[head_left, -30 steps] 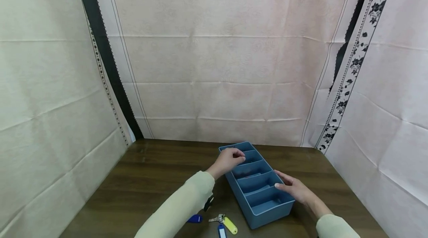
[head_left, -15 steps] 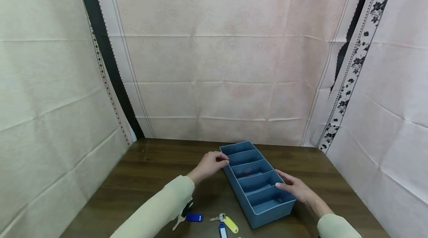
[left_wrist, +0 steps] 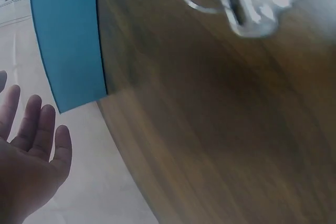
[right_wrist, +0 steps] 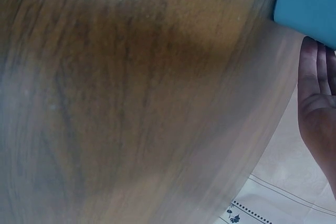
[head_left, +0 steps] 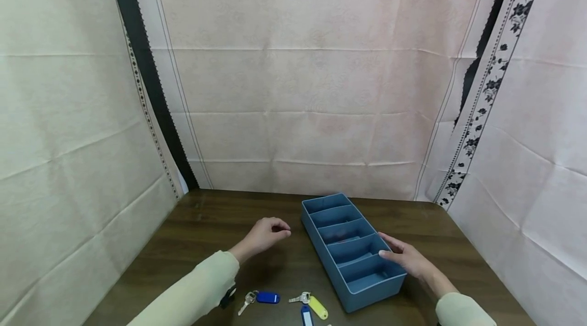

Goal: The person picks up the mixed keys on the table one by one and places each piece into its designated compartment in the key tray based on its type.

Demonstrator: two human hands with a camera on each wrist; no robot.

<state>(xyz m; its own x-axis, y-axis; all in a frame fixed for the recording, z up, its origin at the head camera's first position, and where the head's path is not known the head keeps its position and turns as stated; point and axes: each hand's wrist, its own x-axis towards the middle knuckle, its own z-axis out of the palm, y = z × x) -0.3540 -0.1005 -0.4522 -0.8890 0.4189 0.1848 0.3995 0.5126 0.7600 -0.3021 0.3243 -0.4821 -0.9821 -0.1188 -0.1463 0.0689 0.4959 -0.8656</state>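
Observation:
My left hand [head_left: 261, 237] hovers over the table left of the blue divided box [head_left: 348, 300], fingers loosely bent and holding nothing. In the left wrist view its fingers [left_wrist: 46, 124] are spread beside the box's side wall [left_wrist: 68, 40]. The right hand [head_left: 405, 260] holds the box's right side, its thumb at the rim and its fingers along the outer wall. The box has several compartments in a row. Below the left hand lies a key [head_left: 247, 302] with a blue tag [head_left: 268, 297]. Nearer the box are another key [head_left: 300, 297] and a yellow tag [head_left: 318, 307].
A second blue tag [head_left: 307, 316] with a white label lies at the bottom edge of the head view. The dark wooden table [head_left: 197, 234] is enclosed by pale cloth at the back [head_left: 298, 86] and on both sides.
My left hand has moved from over the box's far compartments leftward and nearer to me, uncovering the key with the blue tag. The right hand has stayed on the box.

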